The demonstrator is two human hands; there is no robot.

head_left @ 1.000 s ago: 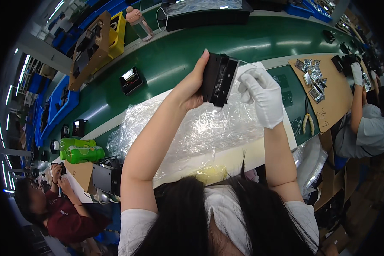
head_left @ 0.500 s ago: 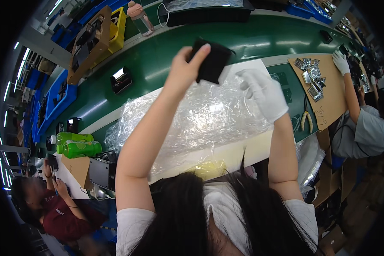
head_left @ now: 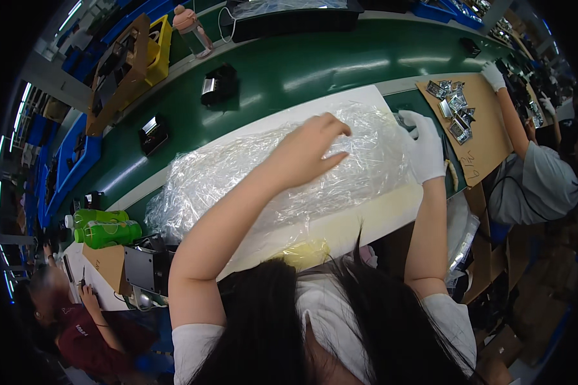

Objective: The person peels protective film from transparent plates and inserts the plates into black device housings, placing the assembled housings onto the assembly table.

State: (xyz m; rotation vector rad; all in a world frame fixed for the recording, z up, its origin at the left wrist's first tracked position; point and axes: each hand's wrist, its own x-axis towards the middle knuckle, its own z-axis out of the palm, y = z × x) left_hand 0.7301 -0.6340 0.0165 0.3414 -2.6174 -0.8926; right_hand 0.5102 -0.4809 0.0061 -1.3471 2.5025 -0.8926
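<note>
My bare left hand (head_left: 315, 151) is open above crinkled clear plastic film (head_left: 250, 170), with thumb and fingers apart and nothing between them. Beneath the film lies a white board (head_left: 237, 260). My right hand (head_left: 425, 146), in a white glove, is at the board's right edge. Its thumb and forefinger are curved with a gap between them; the other fingers are partly hidden. Beside it, partly covered, are pliers with pale yellow handles (head_left: 452, 174). On the green surface ahead stands a black box-shaped part (head_left: 221, 85) with a shiny face.
A similar black part (head_left: 153, 133) stands farther left. Green bottles (head_left: 112, 233) and a dark metal box (head_left: 144, 268) are at the left. Metal parts (head_left: 455, 109) lie on cardboard (head_left: 478, 144) at right, near a co-worker's gloved hand (head_left: 494, 76). Another person (head_left: 87, 333) sits at lower left.
My left hand has let go of the black box-shaped part, now standing on the green surface, and come back over the film. My right hand has moved right, to the board's edge.
</note>
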